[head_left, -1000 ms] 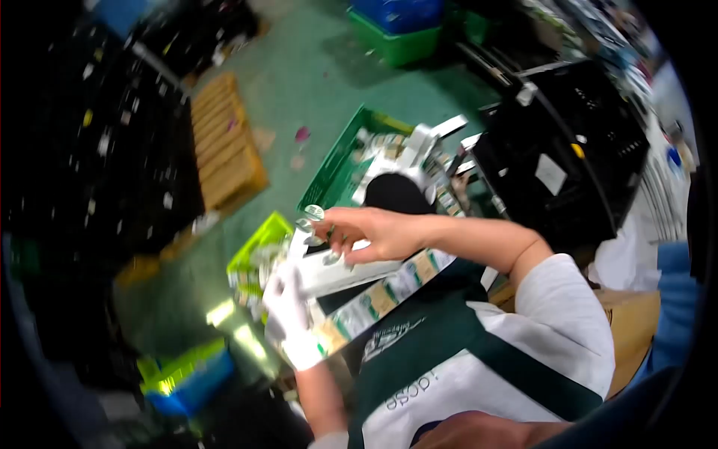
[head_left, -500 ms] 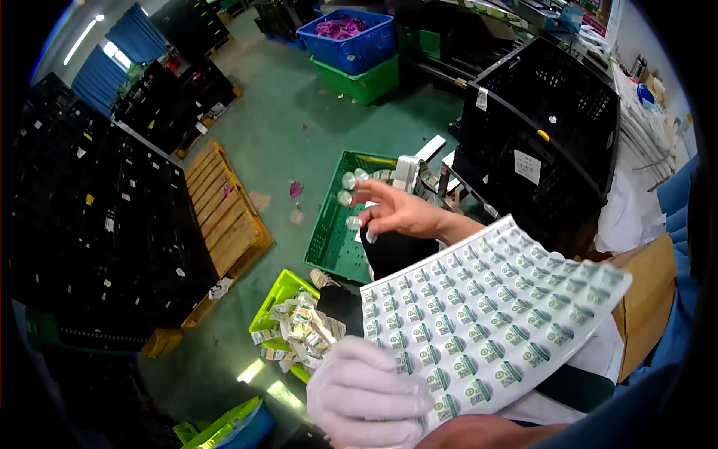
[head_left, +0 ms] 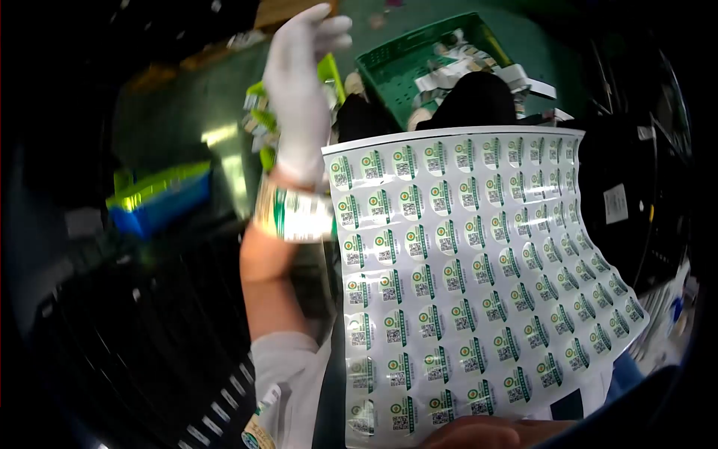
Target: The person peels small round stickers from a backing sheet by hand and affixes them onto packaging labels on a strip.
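My left hand [head_left: 294, 97], in a white glove, is raised beyond the upper left corner of the sticker sheet. Its fingers are stretched out and motion-blurred, with nothing visible in them. Around the bare wrist below the glove sits a printed label band [head_left: 303, 217] with a barcode, green and beige. The large white sticker sheet [head_left: 449, 299] carries rows of round green-and-white stickers with QR codes and curves down on its right. My right hand does not show. A blurred patch of skin at the bottom edge cannot be made out.
Past my dark-clothed knees stands a green crate [head_left: 389, 78] with label strips. A lime-green crate [head_left: 329, 75] lies partly behind my left hand. A blue bin [head_left: 164, 200] sits at left, and a black crate [head_left: 624, 232] at right.
My left hand has left the sheet's lower left edge and moved up and away. My right hand, bare with clear caps on its fingertips earlier, has gone from view. The camera has tilted down.
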`<state>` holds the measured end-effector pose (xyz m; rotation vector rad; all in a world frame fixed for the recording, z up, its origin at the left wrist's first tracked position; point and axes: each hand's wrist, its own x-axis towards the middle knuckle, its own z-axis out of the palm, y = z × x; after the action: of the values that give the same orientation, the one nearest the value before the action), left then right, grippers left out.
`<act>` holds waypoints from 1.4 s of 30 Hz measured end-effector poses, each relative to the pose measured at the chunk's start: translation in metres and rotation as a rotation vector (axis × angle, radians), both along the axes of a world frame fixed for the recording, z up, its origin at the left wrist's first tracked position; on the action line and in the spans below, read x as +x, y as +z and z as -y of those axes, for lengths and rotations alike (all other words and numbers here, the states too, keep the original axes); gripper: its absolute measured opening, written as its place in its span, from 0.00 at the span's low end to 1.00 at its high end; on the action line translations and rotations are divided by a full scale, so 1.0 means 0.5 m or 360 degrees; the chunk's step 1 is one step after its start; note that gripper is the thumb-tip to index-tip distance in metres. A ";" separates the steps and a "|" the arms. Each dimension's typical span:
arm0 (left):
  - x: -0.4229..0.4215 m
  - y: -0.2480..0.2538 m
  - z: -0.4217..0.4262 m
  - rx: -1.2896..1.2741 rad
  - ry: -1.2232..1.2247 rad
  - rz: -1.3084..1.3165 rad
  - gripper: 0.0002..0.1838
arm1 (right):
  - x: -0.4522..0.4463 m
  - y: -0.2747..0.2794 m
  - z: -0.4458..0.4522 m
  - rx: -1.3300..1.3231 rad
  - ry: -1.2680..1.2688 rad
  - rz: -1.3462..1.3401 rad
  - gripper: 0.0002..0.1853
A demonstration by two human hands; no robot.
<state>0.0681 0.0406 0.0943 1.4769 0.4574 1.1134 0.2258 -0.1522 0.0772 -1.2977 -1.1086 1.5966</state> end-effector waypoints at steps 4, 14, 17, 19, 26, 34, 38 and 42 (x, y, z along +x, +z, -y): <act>-0.058 -0.029 -0.039 0.0087 0.0172 -0.0335 0.17 | -0.035 0.052 -0.001 -0.0025 0.0126 0.0459 0.33; -0.150 -0.113 -0.104 0.0946 -0.0625 -0.1537 0.35 | -0.045 -0.009 -0.062 0.0193 -0.0207 0.0570 0.30; -0.153 -0.096 0.023 0.0535 -0.0932 -0.1419 0.43 | -0.036 -0.042 -0.068 0.0236 -0.0316 0.0439 0.29; -0.143 -0.087 0.069 -0.0185 -0.0873 -0.0968 0.37 | -0.043 -0.046 -0.070 0.0240 -0.0353 0.0413 0.30; -0.105 -0.140 0.128 -0.1352 -0.0217 0.0206 0.17 | -0.012 -0.051 -0.093 0.0664 -0.0573 0.0688 0.14; -0.112 -0.126 0.102 -0.1851 -0.0663 0.1163 0.38 | -0.038 -0.053 -0.098 0.0267 -0.0497 -0.0023 0.13; -0.047 -0.160 0.166 -0.1432 -0.0378 0.0627 0.29 | -0.046 -0.112 -0.103 -0.0052 -0.0570 -0.0733 0.12; -0.027 -0.170 0.156 -0.1415 -0.0271 0.0351 0.15 | -0.013 -0.131 -0.091 -0.0123 -0.0184 -0.1176 0.16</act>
<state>0.0548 -0.0373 0.0091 0.5932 0.5594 0.7615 0.2193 -0.1065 0.0119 -0.6846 -0.5047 1.8166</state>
